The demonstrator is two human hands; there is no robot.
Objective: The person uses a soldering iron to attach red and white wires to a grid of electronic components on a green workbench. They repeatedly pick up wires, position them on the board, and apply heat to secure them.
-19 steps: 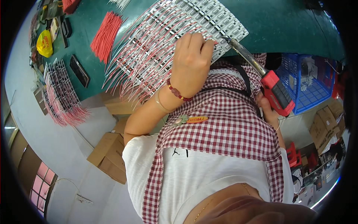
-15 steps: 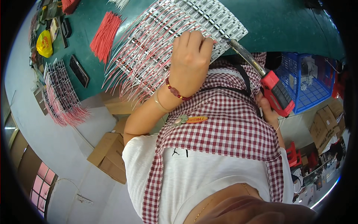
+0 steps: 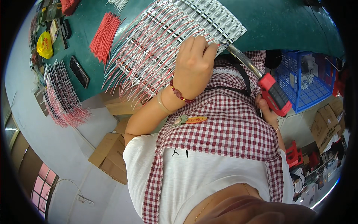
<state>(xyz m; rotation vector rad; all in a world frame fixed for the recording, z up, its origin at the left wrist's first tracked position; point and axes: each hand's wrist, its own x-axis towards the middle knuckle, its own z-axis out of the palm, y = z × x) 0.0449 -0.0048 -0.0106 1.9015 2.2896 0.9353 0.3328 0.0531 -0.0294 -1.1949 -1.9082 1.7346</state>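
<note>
My left hand (image 3: 194,59) is closed in a pinch over the near right edge of a grey panel of small metal-fitted parts (image 3: 218,18). A bit of thin red wire shows at its fingertips; the rest of that wire is hidden by the hand. Many red and white wires (image 3: 149,48) fan out from the panel to the left. My right hand (image 3: 265,110), partly hidden behind the handle, grips a red and black soldering iron (image 3: 274,93). The iron's metal tip points up and left, close beside my left fingertips at the panel's edge.
On the green table (image 3: 276,31) lie a bundle of red wires (image 3: 104,37), a dark phone (image 3: 79,71) and a yellow packet (image 3: 44,44). Another wired panel (image 3: 61,89) is at the table's left edge. A blue crate (image 3: 313,86) stands right; cardboard boxes (image 3: 108,155) sit below.
My left hand has shifted slightly right and down, still pinched. The soldering iron has moved a little to the left, its tip now nearer my left fingertips.
</note>
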